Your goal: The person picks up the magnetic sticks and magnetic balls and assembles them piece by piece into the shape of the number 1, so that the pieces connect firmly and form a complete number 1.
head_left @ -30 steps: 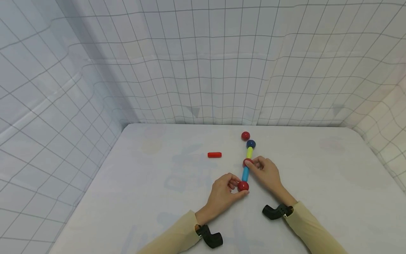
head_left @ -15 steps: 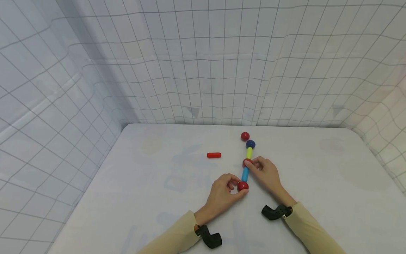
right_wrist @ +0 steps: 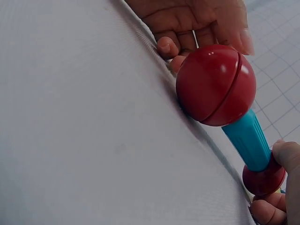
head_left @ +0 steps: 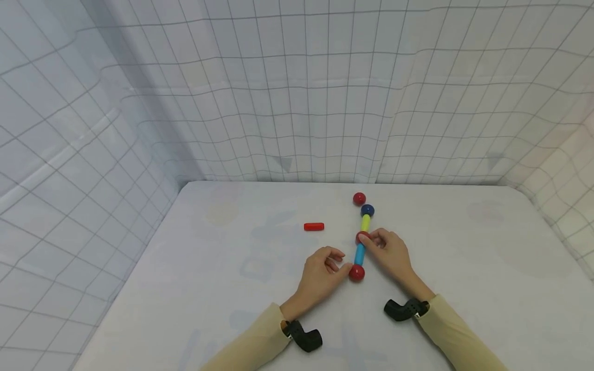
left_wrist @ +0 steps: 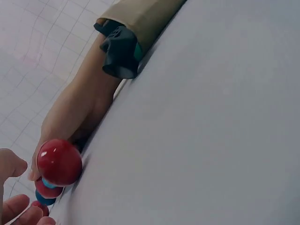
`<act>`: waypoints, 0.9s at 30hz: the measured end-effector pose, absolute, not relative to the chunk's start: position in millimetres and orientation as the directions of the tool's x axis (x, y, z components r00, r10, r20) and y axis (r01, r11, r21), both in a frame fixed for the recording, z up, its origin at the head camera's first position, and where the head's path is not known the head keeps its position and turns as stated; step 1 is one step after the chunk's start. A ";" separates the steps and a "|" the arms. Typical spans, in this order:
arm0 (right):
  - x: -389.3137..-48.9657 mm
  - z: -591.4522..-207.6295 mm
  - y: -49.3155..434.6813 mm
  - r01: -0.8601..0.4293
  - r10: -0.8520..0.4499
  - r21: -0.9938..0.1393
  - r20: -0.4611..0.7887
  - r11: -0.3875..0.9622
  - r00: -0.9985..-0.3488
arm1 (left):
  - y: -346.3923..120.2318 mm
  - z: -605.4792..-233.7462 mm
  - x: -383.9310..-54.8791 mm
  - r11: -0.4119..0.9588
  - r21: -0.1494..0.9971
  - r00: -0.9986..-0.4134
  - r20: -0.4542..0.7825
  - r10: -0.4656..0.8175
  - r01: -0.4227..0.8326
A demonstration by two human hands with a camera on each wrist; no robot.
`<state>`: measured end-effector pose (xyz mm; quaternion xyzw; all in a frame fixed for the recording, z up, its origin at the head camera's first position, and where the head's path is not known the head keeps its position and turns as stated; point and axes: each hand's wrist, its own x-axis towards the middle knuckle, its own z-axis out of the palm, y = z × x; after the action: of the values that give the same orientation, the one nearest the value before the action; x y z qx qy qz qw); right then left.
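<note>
A chain of balls and rods lies on the white table. Its near end is a red ball (head_left: 357, 273), joined by a blue rod (head_left: 359, 254) to a middle red ball (right_wrist: 263, 180). Beyond that, a yellow-green rod (head_left: 365, 223) leads to a dark blue ball (head_left: 367, 210). My right hand (head_left: 391, 253) pinches the middle red ball between thumb and fingers. My left hand (head_left: 321, 273) is beside the near red ball, its fingers relaxed and parted from the thumb, holding nothing. In the left wrist view, the near red ball (left_wrist: 60, 162) largely covers the rest of the chain.
A loose red rod (head_left: 314, 226) lies left of the chain. Another red ball (head_left: 359, 198) rests just past the dark blue ball, near the back edge of the table (head_left: 260, 206). White gridded cloth (head_left: 297, 93) hangs behind and along the sides.
My left hand has let go of the near red ball and drawn back slightly to the left. My right hand keeps its pinch on the middle red ball; the chain stays in place.
</note>
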<state>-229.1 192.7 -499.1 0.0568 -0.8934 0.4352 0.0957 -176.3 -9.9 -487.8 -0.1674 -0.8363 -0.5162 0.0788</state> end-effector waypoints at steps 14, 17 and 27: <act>-228.6 -496.5 195.7 -0.189 -0.037 -0.761 0.213 0.621 -0.976 | -42.4 -475.3 -213.3 0.583 0.702 -0.890 0.449 0.083 0.409; -229.8 -497.5 195.6 -0.188 -0.035 -0.760 0.213 0.623 -0.977 | -48.1 -474.1 -222.8 0.638 0.644 -0.867 0.491 0.077 0.422; -230.2 -501.7 193.3 -0.184 -0.033 -0.752 0.211 0.633 -0.977 | -52.8 -474.7 -244.4 0.727 0.575 -0.889 0.444 0.111 0.377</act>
<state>-230.2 193.3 -501.7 0.0606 -0.8991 0.4242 0.0890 -244.4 -52.8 -474.7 -0.1340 -0.9088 -0.3446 0.1932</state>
